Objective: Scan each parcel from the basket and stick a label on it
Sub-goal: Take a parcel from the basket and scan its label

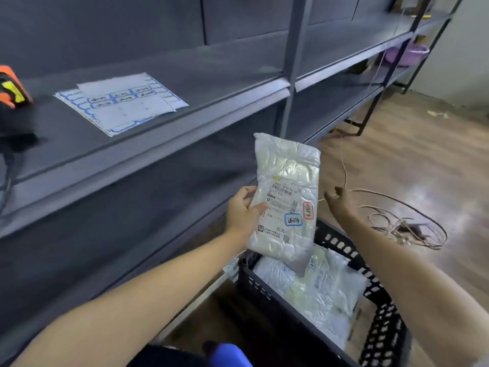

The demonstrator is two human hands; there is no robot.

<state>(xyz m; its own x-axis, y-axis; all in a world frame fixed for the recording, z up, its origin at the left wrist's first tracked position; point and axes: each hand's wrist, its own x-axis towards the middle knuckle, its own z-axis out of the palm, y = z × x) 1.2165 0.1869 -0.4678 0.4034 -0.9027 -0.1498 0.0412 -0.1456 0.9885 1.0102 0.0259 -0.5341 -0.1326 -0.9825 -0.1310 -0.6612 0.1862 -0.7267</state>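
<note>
My left hand grips a white plastic parcel by its left edge and holds it upright above the basket. The parcel's shipping slip carries a blue-bordered label and a red-bordered label. My right hand hovers just right of the parcel, fingers apart, holding nothing. The black slotted basket stands on the floor below with several more white parcels inside. Label sheets with blue-bordered stickers lie on the grey shelf. An orange and black scanner rests at the shelf's left end.
Grey metal shelving runs along the left and back. Loose coiled wire lies on the wooden floor to the right of the basket. A purple basin sits on a far shelf. A blue object shows at the bottom edge.
</note>
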